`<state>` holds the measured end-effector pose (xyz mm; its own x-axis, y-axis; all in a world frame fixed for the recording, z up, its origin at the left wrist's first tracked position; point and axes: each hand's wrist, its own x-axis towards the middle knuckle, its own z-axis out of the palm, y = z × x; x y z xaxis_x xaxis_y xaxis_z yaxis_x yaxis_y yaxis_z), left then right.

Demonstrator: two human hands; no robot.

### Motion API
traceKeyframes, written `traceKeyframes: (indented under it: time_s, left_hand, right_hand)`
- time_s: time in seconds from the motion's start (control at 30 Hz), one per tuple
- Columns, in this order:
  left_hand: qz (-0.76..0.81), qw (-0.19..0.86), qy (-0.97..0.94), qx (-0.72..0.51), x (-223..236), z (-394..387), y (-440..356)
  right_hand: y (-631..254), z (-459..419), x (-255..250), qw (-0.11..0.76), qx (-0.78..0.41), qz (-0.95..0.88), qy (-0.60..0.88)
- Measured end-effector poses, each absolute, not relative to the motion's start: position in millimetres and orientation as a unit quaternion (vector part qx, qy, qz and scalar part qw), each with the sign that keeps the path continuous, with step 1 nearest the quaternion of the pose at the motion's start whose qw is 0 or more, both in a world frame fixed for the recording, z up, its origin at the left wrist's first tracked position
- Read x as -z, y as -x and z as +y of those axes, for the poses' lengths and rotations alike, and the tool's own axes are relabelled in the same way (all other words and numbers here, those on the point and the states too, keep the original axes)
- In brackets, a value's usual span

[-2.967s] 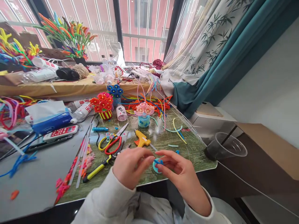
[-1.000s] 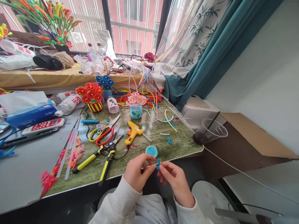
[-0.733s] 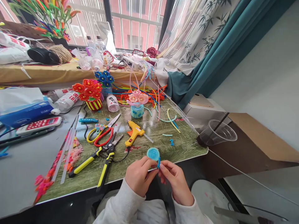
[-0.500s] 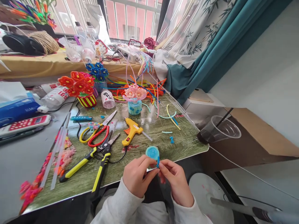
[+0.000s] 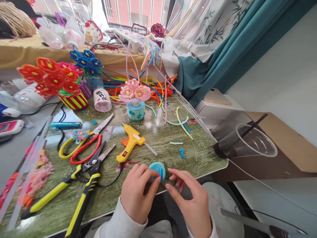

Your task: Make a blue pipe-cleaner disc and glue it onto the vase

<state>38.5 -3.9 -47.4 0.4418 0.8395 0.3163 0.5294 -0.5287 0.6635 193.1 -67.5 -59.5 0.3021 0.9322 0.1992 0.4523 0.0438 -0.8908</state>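
Near the table's front edge, my left hand [image 5: 139,190] is closed in a pinch on a short blue pipe cleaner [image 5: 162,172], which stands up from the fingertips. Behind it lies a round light-blue coiled disc [image 5: 156,165], partly covered by my fingers; whether they touch it I cannot tell. My right hand [image 5: 189,195] is just to the right, thumb and fingers apart, with nothing between them. A small curled blue piece [image 5: 182,153] lies beyond the right hand. The yellow glue gun [image 5: 131,142] rests on its side to the left of the disc.
Red-and-yellow-handled scissors [image 5: 86,145] and black-and-yellow shears [image 5: 91,172] lie at the left. A pink flower pot [image 5: 135,110], red flowers [image 5: 53,77] and a paper-labelled cup [image 5: 102,99] stand farther back. A plastic cup with a straw [image 5: 245,142] is beyond the right edge.
My right hand has let go of the blue pipe cleaner and moved right, its fingers opening. The left hand keeps the strip. The view has shifted closer to the table.
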Motion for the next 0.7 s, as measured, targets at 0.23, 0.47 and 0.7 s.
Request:
traceKeyframes:
  time_s: [0.23,0.47,0.7]
  left_hand:
    - [0.437,0.196,-0.821,-0.31,50.4,-0.6,-41.1]
    - [0.437,0.191,-0.822,-0.311,47.9,0.7,-44.4]
    - [0.462,0.189,-0.81,-0.308,50.9,-2.6,-44.6]
  right_hand:
    - [-206.6,-43.7,62.9,0.384,-0.151,-0.686,0.599]
    - [-207.9,-41.4,65.5,0.365,-0.143,-0.707,0.589]
    - [-209.2,-39.7,66.4,0.346,-0.129,-0.719,0.589]
